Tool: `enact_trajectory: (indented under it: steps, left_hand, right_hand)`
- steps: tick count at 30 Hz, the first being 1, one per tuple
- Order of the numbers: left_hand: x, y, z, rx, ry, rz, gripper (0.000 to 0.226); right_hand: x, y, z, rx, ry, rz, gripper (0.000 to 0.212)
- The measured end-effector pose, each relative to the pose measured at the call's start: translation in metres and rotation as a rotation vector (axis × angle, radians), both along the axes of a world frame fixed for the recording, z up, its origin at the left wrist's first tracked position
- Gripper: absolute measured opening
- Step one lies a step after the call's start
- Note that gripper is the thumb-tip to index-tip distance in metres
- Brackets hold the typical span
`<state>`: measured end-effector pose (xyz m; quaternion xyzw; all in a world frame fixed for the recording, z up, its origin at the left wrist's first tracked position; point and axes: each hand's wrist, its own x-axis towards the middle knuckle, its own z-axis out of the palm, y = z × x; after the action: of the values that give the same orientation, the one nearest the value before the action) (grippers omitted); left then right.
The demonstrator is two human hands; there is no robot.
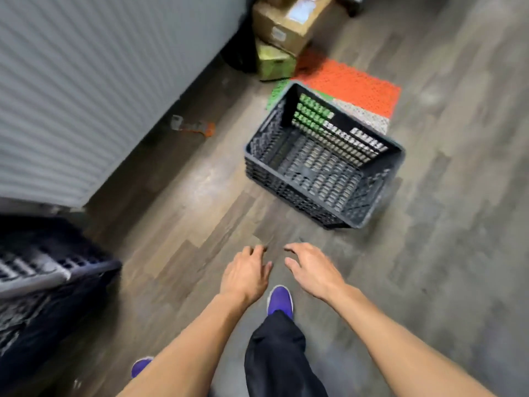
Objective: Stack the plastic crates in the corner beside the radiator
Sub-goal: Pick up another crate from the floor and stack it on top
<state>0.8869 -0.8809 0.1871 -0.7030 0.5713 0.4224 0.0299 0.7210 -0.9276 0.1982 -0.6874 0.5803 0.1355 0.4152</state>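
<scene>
A dark grey plastic crate (323, 161) with lattice walls stands empty and upright on the wooden floor, ahead and slightly right. Both hands hover over the floor in front of it, apart from it. My left hand (246, 273) is empty with its fingers spread. My right hand (312, 270) is also empty, fingers apart and curled slightly. At the lower left edge stands another dark crate (43, 270), blurred, next to the white ribbed radiator (94, 81) that runs along the left.
Orange, green and white perforated floor tiles (349, 84) lie behind the crate. Cardboard boxes (289, 24) and a green box (273, 60) are stacked at the top. A small orange and grey object (194, 127) lies by the radiator. My purple shoe (280, 299) is below my hands.
</scene>
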Motion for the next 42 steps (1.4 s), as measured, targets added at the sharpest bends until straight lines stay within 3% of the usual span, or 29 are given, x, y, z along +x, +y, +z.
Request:
enact_trajectory:
  steps: [10,23,34,42]
  left_hand:
    - [-0.096,-0.104,0.011,-0.046,-0.077,-0.274,0.045]
    - [-0.109,-0.191,-0.061,-0.053,-0.08,-0.48,0.049]
    - [-0.035,-0.275,-0.165,0.008,-0.295,-0.765,0.053]
    - [-0.01,-0.3,-0.212,0.02,-0.221,-0.719,0.044]
  right_hand:
    - [-0.086,-0.056,0.003,-0.023,-0.054,-0.271,0.039]
    - [-0.109,-0.091,-0.041,0.061,-0.019,-0.446,0.043]
    - [-0.064,-0.17,-0.135,0.101,0.129,-0.342,0.054]
    - [-0.047,-0.184,-0.187,0.191,0.257,-0.23,0.059]
